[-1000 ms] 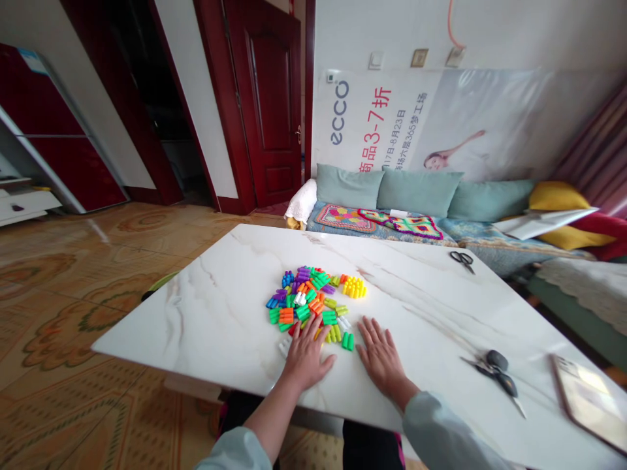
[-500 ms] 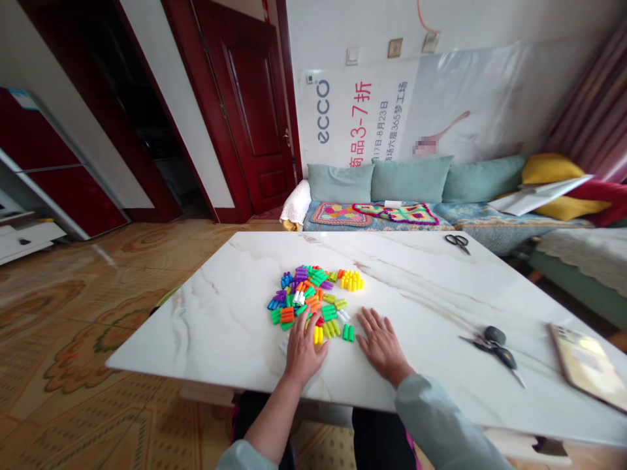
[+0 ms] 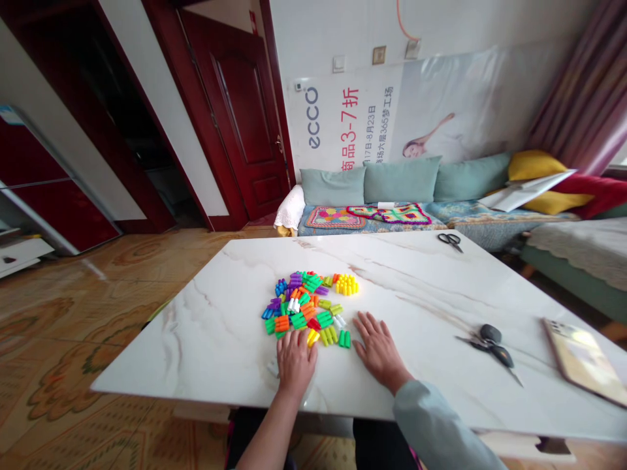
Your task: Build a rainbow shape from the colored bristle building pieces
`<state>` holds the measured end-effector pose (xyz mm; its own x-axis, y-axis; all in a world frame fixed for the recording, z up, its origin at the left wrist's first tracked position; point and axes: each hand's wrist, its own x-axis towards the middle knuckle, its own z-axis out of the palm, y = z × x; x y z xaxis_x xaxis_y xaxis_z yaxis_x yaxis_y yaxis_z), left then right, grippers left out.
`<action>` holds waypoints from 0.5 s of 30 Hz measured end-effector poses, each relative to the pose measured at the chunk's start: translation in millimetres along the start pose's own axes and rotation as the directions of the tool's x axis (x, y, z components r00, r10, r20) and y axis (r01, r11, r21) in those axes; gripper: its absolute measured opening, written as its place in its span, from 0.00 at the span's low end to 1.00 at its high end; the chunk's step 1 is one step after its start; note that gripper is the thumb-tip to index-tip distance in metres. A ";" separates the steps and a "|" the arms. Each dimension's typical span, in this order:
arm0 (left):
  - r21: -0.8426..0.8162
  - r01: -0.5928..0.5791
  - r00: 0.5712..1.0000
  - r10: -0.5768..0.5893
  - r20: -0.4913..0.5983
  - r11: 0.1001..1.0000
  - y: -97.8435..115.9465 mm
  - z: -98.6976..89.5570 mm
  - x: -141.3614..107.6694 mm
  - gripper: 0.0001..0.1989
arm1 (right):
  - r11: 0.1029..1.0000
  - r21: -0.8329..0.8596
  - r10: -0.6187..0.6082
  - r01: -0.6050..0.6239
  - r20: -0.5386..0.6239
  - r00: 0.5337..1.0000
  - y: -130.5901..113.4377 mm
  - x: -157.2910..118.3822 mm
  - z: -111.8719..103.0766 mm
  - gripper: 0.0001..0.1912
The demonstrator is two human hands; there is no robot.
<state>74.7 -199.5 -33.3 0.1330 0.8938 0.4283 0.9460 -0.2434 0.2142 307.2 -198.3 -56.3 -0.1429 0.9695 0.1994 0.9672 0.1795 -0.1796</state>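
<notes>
A pile of small plastic pieces (image 3: 298, 303), shaped like short joined tubes in many colours, lies on the white marbled table (image 3: 206, 339). At its near edge my left hand (image 3: 296, 362) rests palm down, fingers pointing forward beside a yellow piece (image 3: 313, 337). Its fingertips partly cover the pieces there, and I see no grip on any. My right hand (image 3: 379, 349) lies flat with fingers spread, just right of a green piece (image 3: 345, 339) and a white piece (image 3: 339, 321). Yellow pieces (image 3: 347, 284) are bunched at the pile's far right.
On the right lie a black-handled cutting tool (image 3: 492, 346) and a phone (image 3: 582, 359). Black-handled scissors (image 3: 450, 241) are near the far edge. A pale piece (image 3: 273, 367) sits left of my left hand. Beyond the table stands a sofa (image 3: 318, 222).
My left hand has drawn back towards me, off the pile's near part, uncovering red and green pieces. My right hand stays in place on the table. The view has shifted slightly.
</notes>
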 end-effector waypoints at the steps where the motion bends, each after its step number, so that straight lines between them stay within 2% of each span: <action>1: -0.008 -0.006 1.000 0.006 -0.011 1.000 -1.2 0.8 0.6 0.14 | 1.000 0.000 0.001 -0.001 0.002 1.000 0.0 0.0 -0.2 0.28; 7: -0.088 -0.038 0.998 0.035 -0.043 0.995 -9.4 8.6 1.4 0.16 | 1.000 0.003 0.001 -0.001 0.005 1.000 1.4 -0.2 1.7 0.29; 11: -0.263 -0.048 0.994 0.020 -0.108 0.964 -12.6 14.8 3.8 0.15 | 1.000 0.010 -0.008 0.009 -0.012 1.000 2.6 -0.5 4.6 0.29; 15: -0.456 0.014 0.993 -0.064 -0.094 0.890 -2.8 19.1 34.3 0.12 | 1.000 0.019 -0.009 0.009 -0.019 1.000 1.9 -0.5 4.8 0.29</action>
<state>82.3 -160.9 -35.9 0.0433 0.8680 0.4946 0.7086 -0.3757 0.5972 308.1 -197.6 -61.4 -0.1471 0.9645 0.2194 0.9618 0.1912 -0.1957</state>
